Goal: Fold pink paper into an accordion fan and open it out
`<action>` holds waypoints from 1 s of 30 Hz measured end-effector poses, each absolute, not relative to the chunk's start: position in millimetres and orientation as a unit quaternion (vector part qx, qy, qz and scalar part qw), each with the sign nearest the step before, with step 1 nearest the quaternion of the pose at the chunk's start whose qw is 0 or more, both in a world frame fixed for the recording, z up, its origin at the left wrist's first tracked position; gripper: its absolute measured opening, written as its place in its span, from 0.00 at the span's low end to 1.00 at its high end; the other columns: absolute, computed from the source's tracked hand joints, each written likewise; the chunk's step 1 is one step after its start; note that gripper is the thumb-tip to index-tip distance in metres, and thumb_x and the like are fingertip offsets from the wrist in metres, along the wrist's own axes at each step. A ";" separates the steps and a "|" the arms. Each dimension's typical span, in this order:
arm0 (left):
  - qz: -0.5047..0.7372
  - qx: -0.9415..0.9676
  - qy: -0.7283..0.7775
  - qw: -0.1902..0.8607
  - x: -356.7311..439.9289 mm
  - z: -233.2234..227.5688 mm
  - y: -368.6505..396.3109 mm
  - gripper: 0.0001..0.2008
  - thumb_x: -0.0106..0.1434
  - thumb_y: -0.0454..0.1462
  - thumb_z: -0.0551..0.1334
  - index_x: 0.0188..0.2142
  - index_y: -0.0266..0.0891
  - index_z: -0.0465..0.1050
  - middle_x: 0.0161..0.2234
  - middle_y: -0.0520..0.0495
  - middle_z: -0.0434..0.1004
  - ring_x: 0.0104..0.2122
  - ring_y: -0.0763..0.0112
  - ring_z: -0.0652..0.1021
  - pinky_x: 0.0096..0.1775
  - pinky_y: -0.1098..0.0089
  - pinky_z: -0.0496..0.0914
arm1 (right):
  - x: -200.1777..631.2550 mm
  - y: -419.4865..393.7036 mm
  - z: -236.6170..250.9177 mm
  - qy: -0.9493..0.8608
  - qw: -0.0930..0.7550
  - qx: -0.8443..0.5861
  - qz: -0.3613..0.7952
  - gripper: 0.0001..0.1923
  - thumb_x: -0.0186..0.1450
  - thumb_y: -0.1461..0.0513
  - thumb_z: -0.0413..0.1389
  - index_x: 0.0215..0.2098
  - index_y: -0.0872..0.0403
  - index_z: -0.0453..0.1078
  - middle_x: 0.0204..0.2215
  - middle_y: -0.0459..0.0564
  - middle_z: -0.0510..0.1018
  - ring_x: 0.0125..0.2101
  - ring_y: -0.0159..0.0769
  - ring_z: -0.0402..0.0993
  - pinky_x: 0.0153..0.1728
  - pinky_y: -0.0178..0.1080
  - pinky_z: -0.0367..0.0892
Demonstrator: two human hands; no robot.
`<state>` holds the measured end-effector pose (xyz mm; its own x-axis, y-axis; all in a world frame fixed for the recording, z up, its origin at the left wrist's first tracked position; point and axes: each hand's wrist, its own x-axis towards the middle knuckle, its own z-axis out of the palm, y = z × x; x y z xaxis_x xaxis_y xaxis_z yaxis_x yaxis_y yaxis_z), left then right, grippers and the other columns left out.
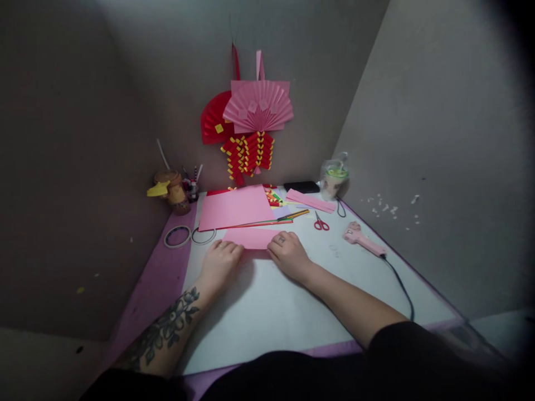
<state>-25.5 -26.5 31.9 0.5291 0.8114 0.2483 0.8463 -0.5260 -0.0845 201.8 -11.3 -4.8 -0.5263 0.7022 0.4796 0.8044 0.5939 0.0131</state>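
A narrow piece of pink paper [254, 239] lies between my two hands on the white tabletop [267, 312]. My left hand [222, 259] has its fingers curled over the paper's left end. At the right end, my right hand [288, 253] grips the paper the same way. The paper's near edge is slightly raised; my thumbs are hidden beneath or behind it. Just beyond lies a stack of larger pink sheets [238, 207], with red and green edges showing under it.
Rolls of tape [177, 246] lie left. Red-handled scissors [321, 224], a pink glue gun [363, 239] with a black cord and folded pink strips [310, 201] lie right. Drink cups [178, 197] stand at the back corners. Paper fans [259, 108] hang on the wall.
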 end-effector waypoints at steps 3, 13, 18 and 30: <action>-0.059 -0.879 -0.463 0.095 -20.8 26.5 -26.8 0.10 0.63 0.34 0.53 0.40 0.39 0.72 0.36 0.42 0.77 0.39 0.60 0.74 0.45 0.60 0.62 | 201.7 -14.1 -2.8 -0.863 0.245 -0.430 -0.101 0.10 0.67 0.64 0.49 0.31 0.54 0.71 0.33 0.51 0.75 0.39 0.39 0.61 0.41 0.42 0.50; -0.022 -0.854 -0.504 0.129 -29.6 36.9 -22.3 0.10 0.63 0.31 0.52 0.37 0.36 0.72 0.35 0.40 0.75 0.38 0.58 0.73 0.40 0.61 0.63 | 238.9 6.7 10.3 -0.812 0.292 -0.493 -0.110 0.10 0.66 0.62 0.51 0.30 0.54 0.72 0.31 0.51 0.76 0.39 0.40 0.63 0.42 0.42 0.51; -0.008 -0.854 -0.503 0.130 -27.3 34.7 -22.8 0.08 0.62 0.30 0.54 0.36 0.35 0.72 0.34 0.40 0.76 0.37 0.59 0.74 0.39 0.62 0.63 | 237.7 0.0 10.0 -0.780 0.379 -0.483 -0.123 0.09 0.66 0.62 0.50 0.35 0.54 0.71 0.33 0.52 0.76 0.40 0.40 0.64 0.44 0.43 0.53; -0.004 -0.847 -0.513 0.138 -44.3 41.8 -14.8 0.08 0.62 0.32 0.55 0.33 0.37 0.73 0.32 0.42 0.77 0.35 0.57 0.76 0.35 0.63 0.63 | 194.4 -3.5 -12.6 -0.850 0.254 -0.438 -0.149 0.09 0.65 0.64 0.52 0.28 0.54 0.70 0.27 0.49 0.73 0.36 0.38 0.60 0.38 0.42 0.48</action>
<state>-44.3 -14.8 41.8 0.4726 0.8687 0.1484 0.8708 -0.4345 -0.2301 194.4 -3.5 -12.6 -0.4885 0.6681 0.5613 0.8190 0.5729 0.0309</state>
